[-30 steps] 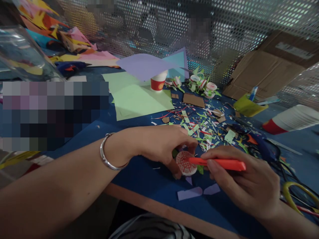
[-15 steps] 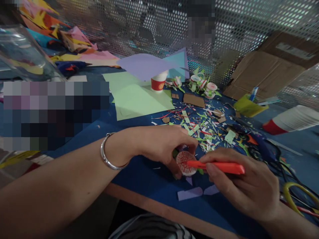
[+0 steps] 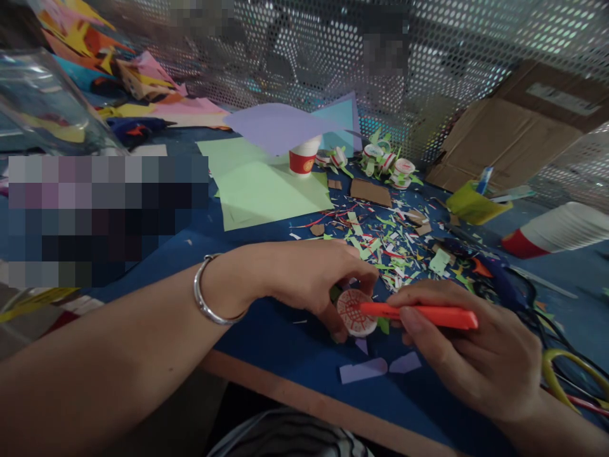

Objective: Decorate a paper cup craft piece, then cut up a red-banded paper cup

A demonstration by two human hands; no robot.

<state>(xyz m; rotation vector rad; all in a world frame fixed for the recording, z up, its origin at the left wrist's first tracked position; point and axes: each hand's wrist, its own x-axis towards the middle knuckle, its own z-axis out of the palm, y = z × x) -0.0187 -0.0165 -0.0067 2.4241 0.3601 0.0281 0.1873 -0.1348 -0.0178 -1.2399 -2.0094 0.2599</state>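
While left hand point(image 3: 304, 276) pinches, disc point(image 3: 354, 312) sits in grip.

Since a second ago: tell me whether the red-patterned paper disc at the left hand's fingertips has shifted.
No. The red-patterned paper disc keeps its spot just above the purple paper scraps, held by the left hand.

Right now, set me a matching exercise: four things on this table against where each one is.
Things:
1. disc
2. tool
3. bracelet
4. cup

Places:
A. on the left wrist
B. held in the right hand
C. pinched by the left hand
D. far back, under the purple sheet

Pairs: 1-C, 2-B, 3-A, 4-D
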